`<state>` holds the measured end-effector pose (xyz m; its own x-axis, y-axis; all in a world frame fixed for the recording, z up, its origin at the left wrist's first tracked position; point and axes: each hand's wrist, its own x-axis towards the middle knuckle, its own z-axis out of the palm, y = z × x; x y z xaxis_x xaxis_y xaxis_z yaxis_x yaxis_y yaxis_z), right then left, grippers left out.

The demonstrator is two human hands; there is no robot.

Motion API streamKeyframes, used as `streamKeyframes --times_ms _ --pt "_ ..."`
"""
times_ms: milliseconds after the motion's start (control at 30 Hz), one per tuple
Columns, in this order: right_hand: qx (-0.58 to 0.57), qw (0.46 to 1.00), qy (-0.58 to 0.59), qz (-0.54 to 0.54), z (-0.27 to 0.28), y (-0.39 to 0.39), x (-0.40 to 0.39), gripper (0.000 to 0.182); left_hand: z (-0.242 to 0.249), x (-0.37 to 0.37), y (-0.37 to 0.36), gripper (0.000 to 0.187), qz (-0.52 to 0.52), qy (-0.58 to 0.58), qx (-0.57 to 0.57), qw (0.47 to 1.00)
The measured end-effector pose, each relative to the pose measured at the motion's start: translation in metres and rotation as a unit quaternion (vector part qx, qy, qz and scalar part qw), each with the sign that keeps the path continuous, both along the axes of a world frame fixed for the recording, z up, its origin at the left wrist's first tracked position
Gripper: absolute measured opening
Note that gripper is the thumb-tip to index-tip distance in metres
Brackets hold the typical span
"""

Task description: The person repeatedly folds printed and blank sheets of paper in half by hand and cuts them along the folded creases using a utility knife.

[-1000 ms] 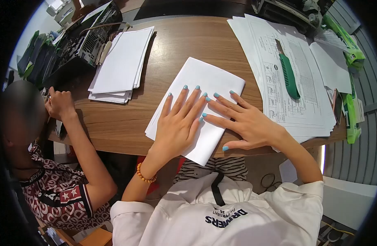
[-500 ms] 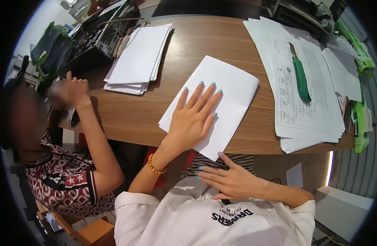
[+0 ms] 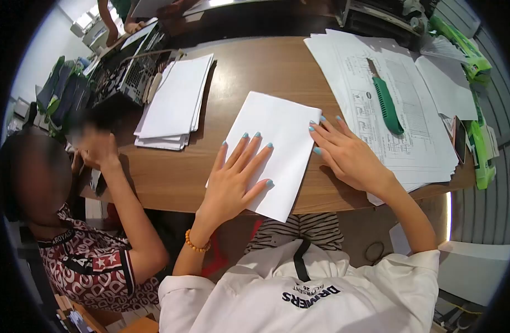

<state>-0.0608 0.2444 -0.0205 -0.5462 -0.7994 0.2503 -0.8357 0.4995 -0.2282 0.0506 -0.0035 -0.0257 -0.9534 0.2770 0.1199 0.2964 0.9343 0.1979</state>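
Observation:
A folded white sheet of paper (image 3: 285,139) lies on the wooden table (image 3: 255,64), its near corner reaching past the front edge. My left hand (image 3: 235,180) rests flat on its left part, fingers spread. At the paper's right edge is my right hand (image 3: 346,152), fingers stretched out, with fingertips right at the upper right corner. Neither hand grips anything. To the right, a green utility knife (image 3: 387,105) with its blade out lies on a stack of printed sheets (image 3: 357,83).
On the left sits a pile of white paper (image 3: 172,102) beside an opened computer case (image 3: 127,77). A person (image 3: 99,250) in a patterned shirt sits at my left, an elbow near the table. Green boxes (image 3: 482,161) line the right side. Another person's arm (image 3: 108,22) shows at the far left.
My right hand has moved up from near my lap to the paper's right edge. The left hand stays flat on the paper. My view has shifted slightly.

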Motion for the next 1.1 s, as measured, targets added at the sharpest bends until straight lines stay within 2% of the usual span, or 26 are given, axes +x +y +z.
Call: streamKeyframes --times_ms 67,200,267,300,367,433,467,533,567,633,700,767,833,900,1033,1100 --pt "0.101 0.990 0.089 -0.027 0.005 -0.010 -0.008 0.042 -0.001 0.003 0.002 0.057 0.026 0.002 0.000 1.000" --pt "0.132 0.982 0.093 -0.096 0.005 -0.018 -0.053 0.040 -0.005 0.001 0.003 0.057 0.017 0.015 -0.007 1.000" --pt "0.188 0.934 0.200 -0.229 0.006 -0.018 -0.068 0.047 -0.012 0.002 0.005 0.056 0.075 0.052 -0.009 0.996" --pt "0.186 0.933 0.202 -0.234 0.010 -0.012 -0.077 0.047 -0.017 -0.005 0.003 0.056 0.071 0.057 -0.012 0.996" --pt "0.072 0.903 0.225 -0.358 0.011 0.017 -0.092 0.051 -0.029 -0.018 0.005 0.054 0.226 0.112 -0.071 0.965" --pt "0.103 0.870 0.186 -0.444 0.002 0.040 -0.099 0.054 -0.006 -0.030 0.009 0.055 0.239 0.069 -0.006 0.969" --pt "0.110 0.872 0.185 -0.439 0.003 0.048 -0.101 0.054 -0.005 -0.037 0.006 0.054 0.196 0.087 -0.030 0.976" --pt "0.075 0.877 0.005 -0.475 0.005 0.063 -0.099 0.050 -0.001 -0.044 -0.003 0.052 0.110 0.087 -0.072 0.988" --pt "0.084 0.878 0.005 -0.470 0.000 0.075 -0.098 0.050 0.000 -0.048 -0.006 0.051 0.068 0.074 -0.090 0.991" --pt "-0.021 0.927 0.176 -0.332 -0.006 0.091 -0.081 0.045 -0.010 -0.059 -0.010 0.052 0.049 0.047 -0.089 0.994" --pt "-0.148 0.945 0.129 -0.260 0.008 0.086 -0.039 0.042 -0.017 -0.074 -0.008 0.053 0.069 0.015 -0.083 0.994" --pt "-0.150 0.971 0.103 -0.152 0.024 0.081 0.008 0.039 -0.023 -0.088 -0.005 0.054 0.081 0.031 -0.073 0.994" --pt "-0.098 0.984 0.038 -0.141 0.034 0.075 0.053 0.037 -0.023 -0.092 0.001 0.054 0.096 0.039 -0.058 0.993" --pt "-0.107 0.986 0.030 -0.123 0.027 0.071 0.072 0.036 -0.024 -0.089 0.002 0.057 0.098 0.066 -0.049 0.992" --pt "-0.120 0.987 0.029 -0.104 0.015 0.063 0.080 0.038 -0.028 -0.081 0.004 0.067 0.092 0.121 -0.010 0.988" --pt "-0.121 0.987 0.042 -0.097 0.013 0.057 0.077 0.038 -0.026 -0.079 0.007 0.073 0.078 0.110 0.002 0.991"
